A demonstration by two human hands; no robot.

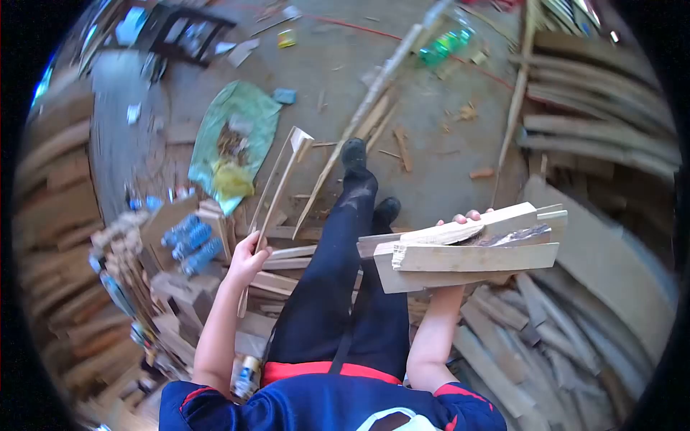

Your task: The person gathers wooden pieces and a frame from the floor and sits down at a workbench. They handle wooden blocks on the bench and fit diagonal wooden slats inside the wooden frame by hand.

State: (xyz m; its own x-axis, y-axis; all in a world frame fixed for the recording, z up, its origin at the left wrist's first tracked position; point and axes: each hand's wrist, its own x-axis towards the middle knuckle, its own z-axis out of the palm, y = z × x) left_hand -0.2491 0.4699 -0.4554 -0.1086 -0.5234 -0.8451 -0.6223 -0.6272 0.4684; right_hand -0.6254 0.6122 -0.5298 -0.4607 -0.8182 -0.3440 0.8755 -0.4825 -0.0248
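Note:
My left hand (pixel 248 261) is closed around thin wooden strips (pixel 280 182) that stick up and away from me, with a pale, wider piece at their far end. A bundle of short wood offcuts (pixel 478 257) lies across my right hand (pixel 468 216), whose fingertips curl over the far edge. One of these offcuts shows dark bark, and the rest are pale and sawn. Most of my right palm is hidden under the bundle.
Loose boards (pixel 503 337) lie around my legs and right side. Stacked planks (pixel 596 86) stand far right, more planks (pixel 61 287) left. A green sack (pixel 205 140), water bottles (pixel 190 241), a green bottle (pixel 444 49) and a long board (pixel 384 75) are on the floor.

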